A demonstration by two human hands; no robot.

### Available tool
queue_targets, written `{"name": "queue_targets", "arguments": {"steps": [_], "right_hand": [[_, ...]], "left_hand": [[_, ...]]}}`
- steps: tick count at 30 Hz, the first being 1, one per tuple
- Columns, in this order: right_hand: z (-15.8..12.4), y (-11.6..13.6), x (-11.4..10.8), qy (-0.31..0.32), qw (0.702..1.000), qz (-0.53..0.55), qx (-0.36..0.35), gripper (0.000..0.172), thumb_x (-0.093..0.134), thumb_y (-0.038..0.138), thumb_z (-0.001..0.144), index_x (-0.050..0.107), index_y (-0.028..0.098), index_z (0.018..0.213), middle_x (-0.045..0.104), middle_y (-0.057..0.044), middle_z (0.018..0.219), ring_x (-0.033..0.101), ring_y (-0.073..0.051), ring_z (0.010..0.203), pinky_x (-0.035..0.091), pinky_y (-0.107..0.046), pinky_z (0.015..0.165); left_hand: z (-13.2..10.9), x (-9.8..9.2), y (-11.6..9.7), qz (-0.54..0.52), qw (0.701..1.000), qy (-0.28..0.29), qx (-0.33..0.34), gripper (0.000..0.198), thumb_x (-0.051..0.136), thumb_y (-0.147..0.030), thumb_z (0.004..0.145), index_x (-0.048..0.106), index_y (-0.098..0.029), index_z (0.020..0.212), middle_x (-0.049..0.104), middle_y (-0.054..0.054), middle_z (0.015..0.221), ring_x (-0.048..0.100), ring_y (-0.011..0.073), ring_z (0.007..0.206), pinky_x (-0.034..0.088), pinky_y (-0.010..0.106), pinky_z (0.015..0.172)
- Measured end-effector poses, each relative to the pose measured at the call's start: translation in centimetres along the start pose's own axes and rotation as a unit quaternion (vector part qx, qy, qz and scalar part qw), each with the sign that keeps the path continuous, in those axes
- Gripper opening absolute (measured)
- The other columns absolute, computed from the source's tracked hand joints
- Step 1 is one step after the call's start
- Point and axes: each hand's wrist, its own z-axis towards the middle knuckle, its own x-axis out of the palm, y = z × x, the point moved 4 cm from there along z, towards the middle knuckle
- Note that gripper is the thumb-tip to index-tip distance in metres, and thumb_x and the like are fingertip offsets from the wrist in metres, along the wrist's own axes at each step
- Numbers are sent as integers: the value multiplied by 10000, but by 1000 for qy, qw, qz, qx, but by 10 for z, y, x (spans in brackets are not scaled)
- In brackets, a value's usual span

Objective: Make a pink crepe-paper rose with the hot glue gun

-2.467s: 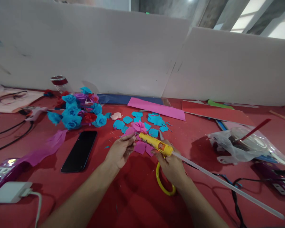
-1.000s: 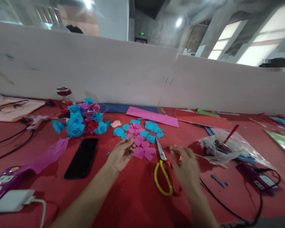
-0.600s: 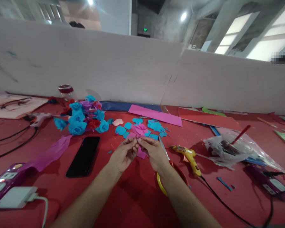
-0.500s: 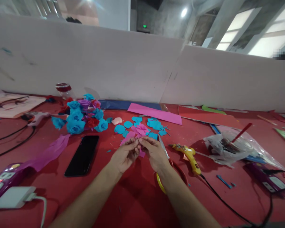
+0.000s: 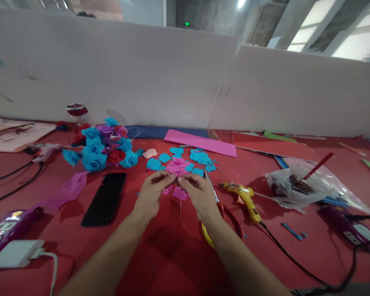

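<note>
A pink paper flower [image 5: 176,165] is pinched between both hands in the middle, its ruffled petals facing away from me. My left hand [image 5: 151,191] closes its thumb and fingertips on the flower's near side. Opposite it, my right hand [image 5: 199,190] pinches the same flower, the two thumbs almost touching. A thin stem [image 5: 180,209] hangs down below the hands. Beneath them lies a pink paper piece [image 5: 179,193]. Cut blue paper petals [image 5: 200,156] are scattered just beyond. Scissors [image 5: 239,225] with red and yellow handles lie partly hidden under my right forearm.
Left of my hands are a black phone [image 5: 104,200] and a bunch of paper roses [image 5: 94,161]. A yellow glue gun [image 5: 248,202] lies to the right, near a plastic bag [image 5: 291,187]. Purple power strips [image 5: 10,230] and cables occupy the sides. A white partition [image 5: 126,74] stands behind.
My hands have drawn slightly apart and turned, with the backs of the fingers now higher. The pink flower stands more upright, and its stem shows below. The view has tilted down slightly.
</note>
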Motion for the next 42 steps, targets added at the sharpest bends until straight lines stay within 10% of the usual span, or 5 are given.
{"name": "queue_targets", "arguments": {"steps": [42], "right_hand": [[-10, 14, 3, -6, 974, -190, -127, 127, 546, 243, 808, 659, 188, 820, 687, -30, 796, 588, -157, 725, 450, -268, 657]], "left_hand": [[-3, 1, -10, 50, 998, 1, 32, 243, 786, -183, 581, 720, -189, 815, 714, 18, 824, 625, 150, 788, 482, 273, 781]]}}
